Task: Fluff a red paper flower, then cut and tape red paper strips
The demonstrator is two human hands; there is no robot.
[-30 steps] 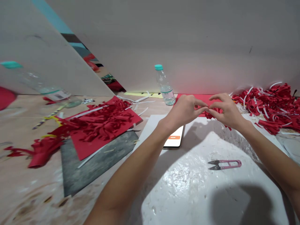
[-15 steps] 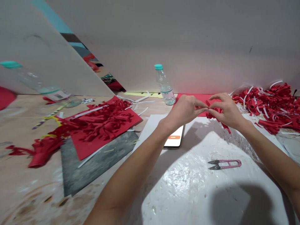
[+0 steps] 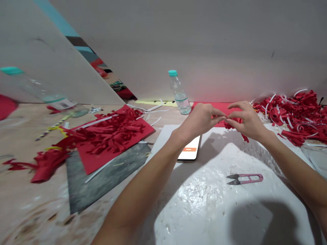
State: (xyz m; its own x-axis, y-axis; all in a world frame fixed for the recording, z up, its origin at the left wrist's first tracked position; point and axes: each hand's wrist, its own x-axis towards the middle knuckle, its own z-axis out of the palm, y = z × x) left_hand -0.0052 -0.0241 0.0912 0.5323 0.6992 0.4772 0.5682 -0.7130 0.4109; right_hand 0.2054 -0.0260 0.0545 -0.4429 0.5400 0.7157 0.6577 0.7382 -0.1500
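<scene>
My left hand [image 3: 204,117] reaches over the white board, its thumb and forefinger pinched together. Whatever lies between those fingertips is too small to make out. Facing it, my right hand [image 3: 246,120] has thumb and fingers curled inward, its tips meeting those of the left. A red fringed piece [image 3: 244,138] hangs just below the right fingers and seems to be held there; the fingers hide part of it. Beneath my left wrist lies a phone [image 3: 190,154] with a lit screen. Pink-handled thread snips [image 3: 245,178] rest on the board, nearer to me.
A water bottle [image 3: 182,97] stands behind my left hand, beside a red sheet [image 3: 209,106]. Red fringed pieces with white strips are heaped at right [image 3: 301,115]. More fringes cover a red sheet [image 3: 89,163] on a dark slab [image 3: 102,185] at left. Another bottle [image 3: 56,98] leans farther left.
Both hands stay nearly in place, fingertips shifting very slightly left. The red fringed piece under the right fingers has moved a little and shows less between the hands.
</scene>
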